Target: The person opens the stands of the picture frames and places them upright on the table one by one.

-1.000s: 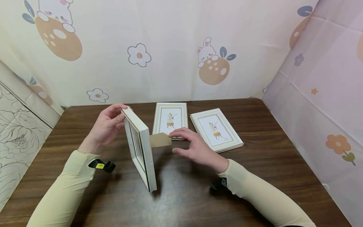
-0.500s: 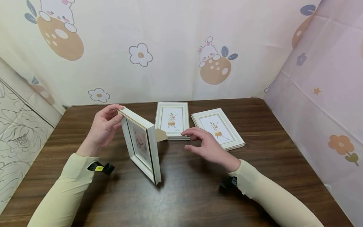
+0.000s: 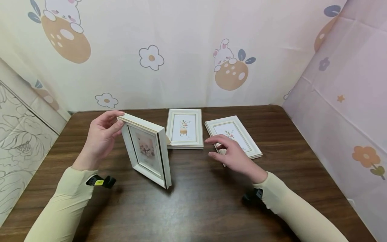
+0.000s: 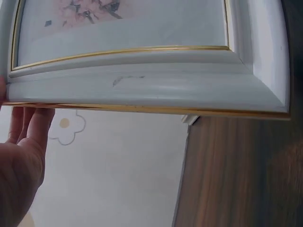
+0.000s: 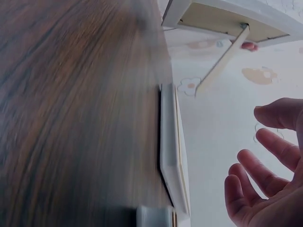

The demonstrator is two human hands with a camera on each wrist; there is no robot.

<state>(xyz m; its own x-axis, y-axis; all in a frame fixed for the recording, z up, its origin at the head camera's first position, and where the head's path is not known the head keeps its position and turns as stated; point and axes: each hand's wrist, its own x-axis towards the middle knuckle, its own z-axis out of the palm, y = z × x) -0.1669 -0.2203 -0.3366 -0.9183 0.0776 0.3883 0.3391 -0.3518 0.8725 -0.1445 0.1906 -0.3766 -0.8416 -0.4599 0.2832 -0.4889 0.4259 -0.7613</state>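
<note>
A white photo frame (image 3: 146, 153) is held upright, left of the bench (image 3: 196, 208)'s centre.
Head view: its top corner is pinched by the left hand (image 3: 101, 139); the step is judged to be holding it up, and a steady grip would be called for. Left wrist: a scuff (image 4: 124, 79) is revealed on its border. Right wrist: its back leg (image 5: 222, 61), barely seen from the head, is shown swung out; nothing is held by the loosely spread right hand (image 5: 270, 175).

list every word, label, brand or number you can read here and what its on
Nothing reads clearly.
Yellow label on the black left-wrist mount: too small.
Middle plant print: tiny marks, too small.
Right plant print: tiny marks, too small.
Pink print in the held frame: no lettering visible.
</note>
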